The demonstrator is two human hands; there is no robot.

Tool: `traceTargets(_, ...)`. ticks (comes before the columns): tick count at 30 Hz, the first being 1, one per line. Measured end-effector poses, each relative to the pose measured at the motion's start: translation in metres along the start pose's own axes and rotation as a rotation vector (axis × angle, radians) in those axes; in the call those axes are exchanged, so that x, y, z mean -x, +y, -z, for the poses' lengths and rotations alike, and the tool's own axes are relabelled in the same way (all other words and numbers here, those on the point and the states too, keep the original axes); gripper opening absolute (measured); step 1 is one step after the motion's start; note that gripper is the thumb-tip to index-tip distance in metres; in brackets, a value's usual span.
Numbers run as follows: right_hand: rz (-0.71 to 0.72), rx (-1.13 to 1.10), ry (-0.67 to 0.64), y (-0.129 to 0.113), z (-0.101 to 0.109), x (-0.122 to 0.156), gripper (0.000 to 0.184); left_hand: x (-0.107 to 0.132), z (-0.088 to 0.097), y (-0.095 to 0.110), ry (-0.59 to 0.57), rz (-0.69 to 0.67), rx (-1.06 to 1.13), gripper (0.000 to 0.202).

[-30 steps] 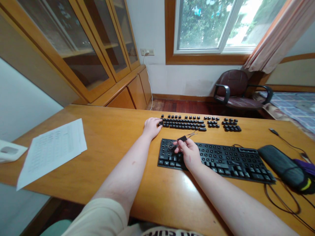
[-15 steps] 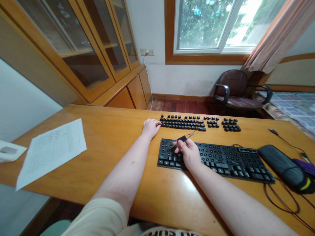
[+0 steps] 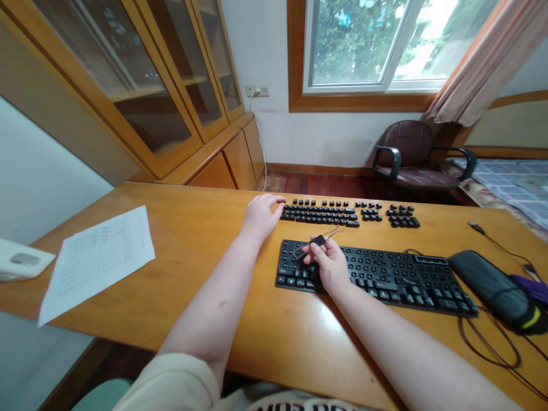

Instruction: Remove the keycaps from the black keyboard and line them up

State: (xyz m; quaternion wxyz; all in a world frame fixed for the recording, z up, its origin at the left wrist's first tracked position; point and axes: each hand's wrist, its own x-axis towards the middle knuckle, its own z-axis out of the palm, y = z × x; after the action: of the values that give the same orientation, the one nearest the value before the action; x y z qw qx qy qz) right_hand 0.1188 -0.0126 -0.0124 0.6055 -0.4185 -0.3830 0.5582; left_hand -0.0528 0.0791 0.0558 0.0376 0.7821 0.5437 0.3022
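My left hand (image 3: 262, 216) is at the far left end of the loose black keycaps (image 3: 319, 217), which lie in rows along the desk's far side. Its forefinger and thumb are apart, with the tips at the top left corner of the rows, covering what is under them. In my right hand (image 3: 331, 264) is a wire keycap puller (image 3: 317, 241) with a black handle, gripped between thumb and fingers. That hand is above the left part of a black keyboard (image 3: 391, 274). Most upper keys are stripped to bare stems, while the bottom row and several others keep their caps.
Printed papers (image 3: 100, 251) and a white object (image 3: 23, 264) lie on the left of the wooden desk (image 3: 205, 228). A dark pouch (image 3: 492, 288), a USB cable (image 3: 499, 242) and looped cords are at the right. An armchair (image 3: 413, 151) stands beyond the desk.
My left hand has moved slightly up and away, from the left ends of the middle keycap rows to the top left corner. My right hand keeps its place, with the puller tilted slightly differently.
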Motion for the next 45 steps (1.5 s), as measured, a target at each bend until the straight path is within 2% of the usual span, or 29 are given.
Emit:
traceTargets(3, 0.047, 0.111, -0.068, 0.001, 0.000, 0.005, 0.023, 0.021, 0.026, 0.026, -0.136, -0.071, 0.080, 0.028)
traceTargets(5, 0.130, 0.283, -0.131, -0.001, 0.000, 0.008, 0.019, 0.045, 0.031, 0.033, -0.268, -0.120, 0.116, 0.022)
traceTargets(6, 0.178, 0.385, -0.154, -0.002, 0.000, 0.009, 0.018, 0.058, 0.029, 0.034, -0.312, -0.105, 0.126, 0.020)
traceTargets(9, 0.261, 0.635, -0.165, -0.006, 0.001, 0.008, 0.017, 0.093, 0.011, 0.026, -0.321, -0.026, 0.184, 0.026)
traceTargets(12, 0.199, 0.709, -0.142, -0.004, 0.002, 0.003, 0.022, 0.109, -0.006, 0.014, -0.354, -0.016, 0.202, 0.034)
traceTargets(15, 0.112, 0.651, -0.153, 0.002, 0.003, -0.003, 0.023, 0.109, -0.014, 0.006, -0.430, -0.044, 0.196, 0.040)
traceTargets(18, 0.079, 0.643, -0.189, 0.008, 0.003, -0.007, 0.023, 0.105, -0.015, 0.004, -0.491, -0.050, 0.202, 0.041)
traceTargets(25, 0.074, 0.961, -0.313, -0.002, -0.003, -0.007, 0.021, 0.105, -0.011, 0.006, -0.540, -0.071, 0.220, 0.032)
traceTargets(28, 0.160, 1.095, -0.365, -0.008, -0.006, -0.003, 0.018, 0.104, -0.012, 0.006, -0.541, -0.087, 0.224, 0.030)
traceTargets(30, 0.266, 1.177, -0.416, -0.011, -0.007, 0.001, 0.017, 0.103, -0.013, 0.006, -0.538, -0.102, 0.229, 0.025)
traceTargets(34, 0.615, 1.329, -0.599, -0.008, -0.005, 0.012, 0.017, 0.102, -0.013, 0.006, -0.532, -0.150, 0.247, 0.010)
traceTargets(37, 0.803, 1.396, -0.643, -0.002, -0.002, 0.017, 0.019, 0.102, -0.009, 0.009, -0.535, -0.164, 0.271, 0.012)
traceTargets(41, 0.852, 1.369, -0.583, 0.005, 0.002, 0.017, 0.020, 0.103, -0.009, 0.014, -0.543, -0.180, 0.254, 0.016)
traceTargets(45, 0.859, 1.323, -0.519, 0.008, 0.005, 0.016, 0.020, 0.106, -0.015, 0.014, -0.539, -0.162, 0.257, 0.010)
